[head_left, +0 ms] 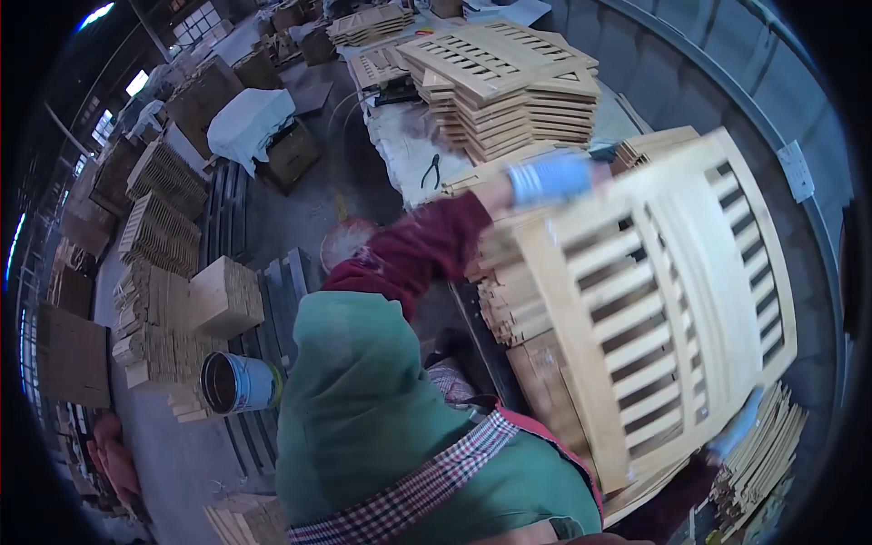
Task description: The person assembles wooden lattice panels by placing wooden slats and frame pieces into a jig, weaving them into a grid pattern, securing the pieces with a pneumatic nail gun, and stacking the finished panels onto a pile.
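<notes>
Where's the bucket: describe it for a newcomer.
Along the grey floor at the picture's left are pale, squared stacks of wooden boards. Close beside them stands an open, round blue bucket, its colour and curved wall unlike that wood.

Slatted wooden panel [641, 272] at 3 o'clock; gloved left hand [554, 178], blurred, at its 11 o'clock edge, gloved right hand [739, 425] gripping 5 o'clock edge. Pliers [431, 171] at 12, panel stack [522, 113] near 1, bucket [252, 383] at 8.
</notes>
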A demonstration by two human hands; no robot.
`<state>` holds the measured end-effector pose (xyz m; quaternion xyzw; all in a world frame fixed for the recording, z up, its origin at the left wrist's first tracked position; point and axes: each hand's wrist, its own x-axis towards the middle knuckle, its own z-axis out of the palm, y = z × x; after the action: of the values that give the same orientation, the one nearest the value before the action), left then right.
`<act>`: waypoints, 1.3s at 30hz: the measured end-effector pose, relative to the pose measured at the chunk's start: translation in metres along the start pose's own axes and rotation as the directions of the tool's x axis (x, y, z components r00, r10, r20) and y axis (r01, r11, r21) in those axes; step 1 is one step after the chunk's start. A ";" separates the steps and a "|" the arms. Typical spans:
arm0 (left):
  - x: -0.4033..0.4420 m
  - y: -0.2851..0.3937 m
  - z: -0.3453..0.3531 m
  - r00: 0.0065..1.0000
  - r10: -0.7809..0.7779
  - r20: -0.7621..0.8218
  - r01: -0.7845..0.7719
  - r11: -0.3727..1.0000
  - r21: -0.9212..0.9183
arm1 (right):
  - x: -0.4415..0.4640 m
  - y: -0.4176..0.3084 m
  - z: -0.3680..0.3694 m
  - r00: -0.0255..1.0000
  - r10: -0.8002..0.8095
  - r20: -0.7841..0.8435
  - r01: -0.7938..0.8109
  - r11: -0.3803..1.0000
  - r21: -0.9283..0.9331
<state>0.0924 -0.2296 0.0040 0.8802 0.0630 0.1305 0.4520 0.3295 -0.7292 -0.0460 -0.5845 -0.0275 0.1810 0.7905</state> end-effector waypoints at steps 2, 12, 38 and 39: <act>-0.049 -0.063 -0.060 0.954 -0.186 -0.236 0.087 0.923 -0.375 | 0.034 0.007 0.075 0.993 0.071 0.097 -0.084 0.987 0.139; -0.010 -0.184 -0.237 0.680 -0.378 -0.628 0.033 0.871 -0.490 | 0.177 0.156 0.562 0.959 -0.203 0.199 0.096 0.891 0.444; 0.002 -0.514 -0.500 0.913 -0.388 -0.127 0.408 0.861 0.305 | 0.180 0.196 0.606 0.519 -0.329 0.789 0.851 0.112 -0.513; 0.004 -0.484 -0.493 0.912 -0.271 -0.308 0.342 0.917 0.204 | 0.153 0.175 0.578 0.653 -0.244 0.717 0.742 0.397 -0.541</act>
<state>-0.0415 0.4384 -0.1136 0.8828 0.2794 0.1687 0.3378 0.2805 -0.1080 -0.0533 -0.7599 -0.5037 0.0444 0.4085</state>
